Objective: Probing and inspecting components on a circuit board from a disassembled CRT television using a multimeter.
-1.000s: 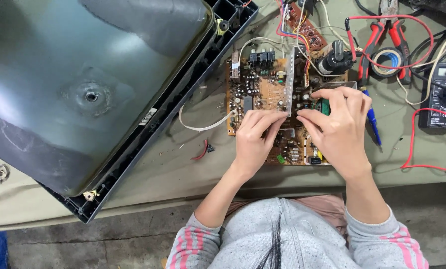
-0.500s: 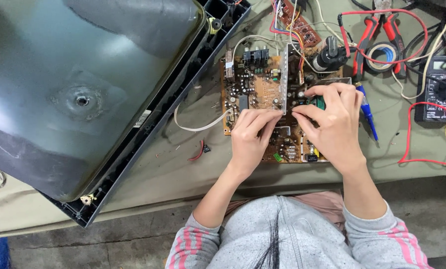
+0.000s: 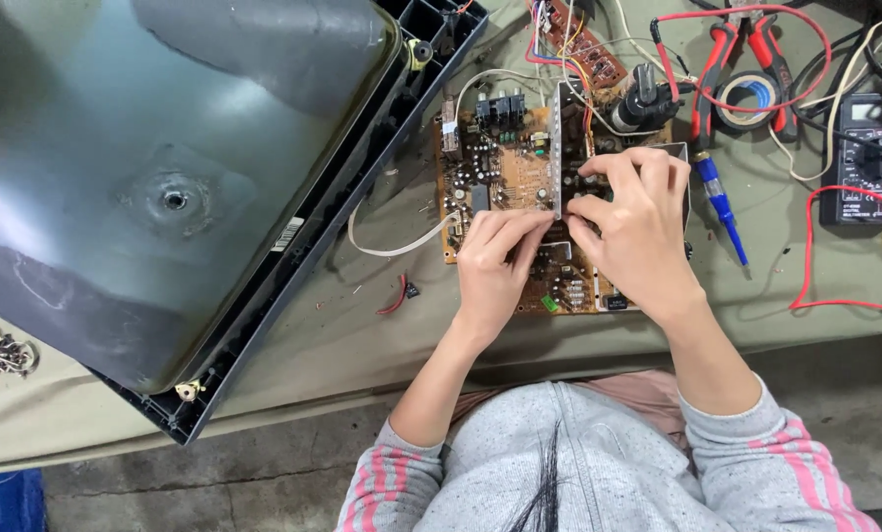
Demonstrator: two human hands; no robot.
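While the big picture tube (image 3: 165, 177) sits face-down in its dark frame (image 3: 293, 286) at the left of the bench (image 3: 362, 345), keep elbows off it; it crowds the work area. Brown circuit board (image 3: 505, 167) lies flat mid-bench, just right of the frame, wires running off its top edge. Both hands are on the board's centre by the upright metal heatsink (image 3: 557, 148). Left hand (image 3: 495, 261) has fingers curled down, tips pinching something small I can't make out. Right hand (image 3: 638, 222) is likewise curled, fingertips pressed in at the same spot. Suggest steadying the board with the heels of both hands and pulling straight up, no twisting. Blue screwdriver (image 3: 722, 207) lies just right, multimeter (image 3: 870, 158) further out.
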